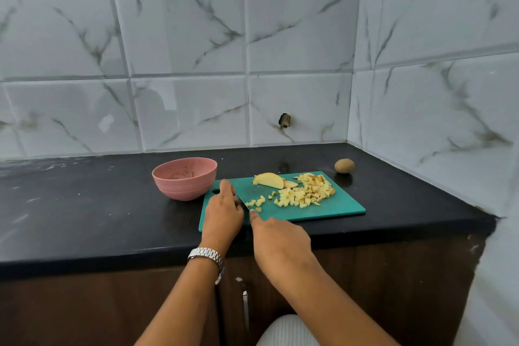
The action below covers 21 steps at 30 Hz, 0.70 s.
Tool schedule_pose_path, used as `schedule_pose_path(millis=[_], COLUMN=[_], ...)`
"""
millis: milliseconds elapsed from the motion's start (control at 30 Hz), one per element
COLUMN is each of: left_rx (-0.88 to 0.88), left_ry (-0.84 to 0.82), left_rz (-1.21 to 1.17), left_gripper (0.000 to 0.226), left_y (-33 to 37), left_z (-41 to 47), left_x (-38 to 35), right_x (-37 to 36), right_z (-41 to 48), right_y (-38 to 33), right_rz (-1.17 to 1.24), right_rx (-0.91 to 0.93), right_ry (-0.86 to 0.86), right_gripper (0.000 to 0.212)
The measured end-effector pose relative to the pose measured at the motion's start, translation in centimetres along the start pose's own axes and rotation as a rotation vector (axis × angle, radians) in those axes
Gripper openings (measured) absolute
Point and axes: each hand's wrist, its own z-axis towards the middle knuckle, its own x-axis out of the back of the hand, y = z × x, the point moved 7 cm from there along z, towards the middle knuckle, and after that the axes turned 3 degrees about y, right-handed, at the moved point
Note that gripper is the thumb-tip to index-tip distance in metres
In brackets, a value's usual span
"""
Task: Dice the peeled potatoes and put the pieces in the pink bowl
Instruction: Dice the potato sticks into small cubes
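Observation:
A green cutting board (331,206) lies on the black counter. It carries a heap of diced potato (306,191), and a peeled potato half with a slice (269,180) sits at its far edge. The pink bowl (184,177) stands just left of the board with a few pieces inside. My right hand (280,236) is shut on a knife (243,202), index finger along the spine. The blade rests on the board's left part, beside a small group of dice (257,202). My left hand (222,211) lies on the board's left end next to the blade, holding nothing.
A whole unpeeled potato (344,166) sits on the counter (98,213) behind the board's right corner. Tiled walls close the back and the right side. Brown cabinet doors are below the counter's front edge.

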Motion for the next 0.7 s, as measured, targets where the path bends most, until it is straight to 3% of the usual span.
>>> schedule_pose_path(millis=[267, 433, 567, 700], left_rx=[0.063, -0.038, -0.161, -0.207], left_ry=[-0.036, -0.171, -0.351, -0.391], left_rz=[-0.088, -0.021, 0.101, 0.157], left_gripper=[0.027, 0.029, 0.056, 0.077], left_y=[-0.3, 0.0, 1.4, 1.7], left_z=[0.0, -0.5, -0.8, -1.0], left_x=[0.4, -0.4, -1.5, -1.6], right_x=[0.2, 0.6, 0.5, 1.0], right_z=[0.8, 0.7, 0.1, 0.2], right_y=[-1.2, 1.9, 6.2, 7.4], right_rz=[0.003, 0.048, 0.274, 0.379], right_rx=[-0.016, -0.051, -0.153, -0.163], right_ry=[0.035, 0.064, 0.106, 0.152], right_gripper=[0.062, 0.062, 0.055, 0.053])
